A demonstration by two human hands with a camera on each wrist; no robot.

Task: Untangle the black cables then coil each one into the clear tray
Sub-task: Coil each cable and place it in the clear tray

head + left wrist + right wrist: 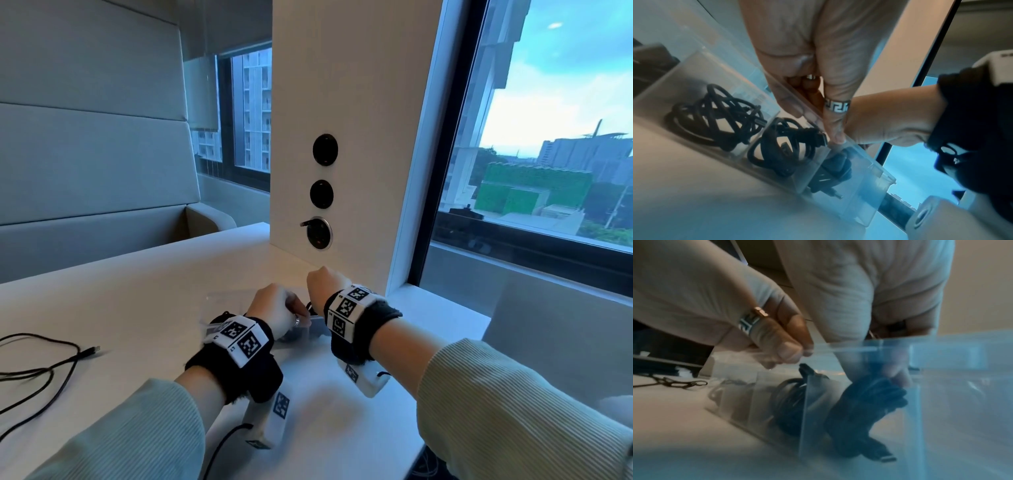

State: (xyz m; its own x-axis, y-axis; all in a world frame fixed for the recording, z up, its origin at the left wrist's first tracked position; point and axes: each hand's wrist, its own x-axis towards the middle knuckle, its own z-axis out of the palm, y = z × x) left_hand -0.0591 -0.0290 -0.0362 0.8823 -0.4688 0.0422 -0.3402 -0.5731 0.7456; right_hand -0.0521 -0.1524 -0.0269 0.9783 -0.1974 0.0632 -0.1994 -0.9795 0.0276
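Observation:
The clear tray (229,298) stands on the white table by the pillar, divided into compartments. My left hand (274,308) pinches its near rim between thumb and fingers (834,123). My right hand (325,284) reaches down into an end compartment, its fingers (896,369) curled round a bundled black cable (869,402) there. Two more coiled black cables (715,116) (785,146) lie in the neighbouring compartments. One loose black cable (87,353) sprawls on the table far to the left, also visible in the right wrist view (676,383).
The white pillar with three round black sockets (320,233) rises just behind the tray. A large window (548,171) fills the right side. A padded bench (85,205) lies beyond the table's far left edge.

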